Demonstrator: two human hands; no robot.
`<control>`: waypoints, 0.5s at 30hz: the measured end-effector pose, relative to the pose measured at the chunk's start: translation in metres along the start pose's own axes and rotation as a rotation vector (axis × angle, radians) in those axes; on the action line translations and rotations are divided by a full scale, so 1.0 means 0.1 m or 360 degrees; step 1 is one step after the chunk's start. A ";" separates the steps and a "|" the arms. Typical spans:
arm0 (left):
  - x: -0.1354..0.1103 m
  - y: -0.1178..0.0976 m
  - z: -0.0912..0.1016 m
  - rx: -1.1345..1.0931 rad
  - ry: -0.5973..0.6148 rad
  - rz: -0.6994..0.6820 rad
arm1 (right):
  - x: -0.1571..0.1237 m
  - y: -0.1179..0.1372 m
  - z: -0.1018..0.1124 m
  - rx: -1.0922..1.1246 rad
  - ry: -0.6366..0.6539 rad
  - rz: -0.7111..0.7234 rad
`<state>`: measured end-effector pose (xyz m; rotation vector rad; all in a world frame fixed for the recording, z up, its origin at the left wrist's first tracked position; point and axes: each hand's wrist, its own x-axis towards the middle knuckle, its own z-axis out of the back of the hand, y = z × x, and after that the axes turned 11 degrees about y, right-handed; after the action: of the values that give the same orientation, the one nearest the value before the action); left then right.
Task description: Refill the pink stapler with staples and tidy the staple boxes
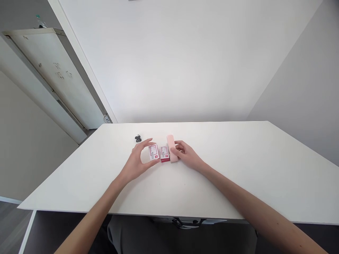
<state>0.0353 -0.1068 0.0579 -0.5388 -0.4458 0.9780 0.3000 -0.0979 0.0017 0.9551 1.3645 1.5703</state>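
Observation:
My left hand grips a small white-and-magenta box between its thumb and fingers, the box slightly tilted. Right beside it, a second small box of the same look rests on the table, apparently on top of another magenta one. A pale pink stapler stands lengthwise along the right side of these boxes. The fingers of my right hand are closed round the stapler, thumb on its top. Part of the stapler's right side is hidden by those fingers.
Behind my left hand a small black clip-like object lies on the white table. A white wall rises at the table's back edge. Below the front edge a dark chair or lap area shows. An old white fridge-like cabinet stands beyond at left.

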 end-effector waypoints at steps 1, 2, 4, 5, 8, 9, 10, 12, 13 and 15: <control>0.07 -0.01 -0.02 -0.0041 0.0059 -0.0016 | 0.01 0.00 0.00 0.0002 -0.0005 0.0003; 0.14 -0.02 -0.03 -0.0072 0.0109 -0.0036 | 0.01 0.00 0.00 0.0004 -0.0008 0.0007; 0.26 -0.02 -0.06 -0.0098 0.0190 -0.0086 | 0.02 -0.01 0.01 0.0012 -0.0005 0.0015; 0.31 -0.02 -0.08 -0.0093 0.0222 -0.0111 | 0.03 -0.01 0.01 0.0020 -0.0002 0.0018; 0.39 0.00 -0.11 -0.0079 0.0288 -0.0160 | 0.05 -0.03 0.01 0.0052 -0.0015 0.0024; 0.41 0.00 -0.12 -0.0087 0.0296 -0.0159 | 0.05 -0.04 0.01 0.0060 -0.0030 0.0029; 0.42 0.01 -0.13 -0.0102 0.0300 -0.0150 | 0.06 -0.04 0.01 0.0065 -0.0043 0.0032; 0.43 0.03 -0.15 -0.0143 0.0296 -0.0122 | 0.06 -0.04 0.02 0.0073 -0.0057 0.0033; 0.43 0.04 -0.17 -0.0161 0.0289 -0.0111 | 0.05 -0.03 0.01 0.0079 -0.0057 0.0032; 0.42 0.07 -0.21 -0.0183 0.0264 -0.0116 | 0.05 -0.02 0.01 0.0098 -0.0052 0.0028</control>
<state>0.0634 -0.0718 0.0422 -0.6973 -0.3720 0.8338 0.2997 -0.0929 -0.0003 1.0282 1.3922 1.5271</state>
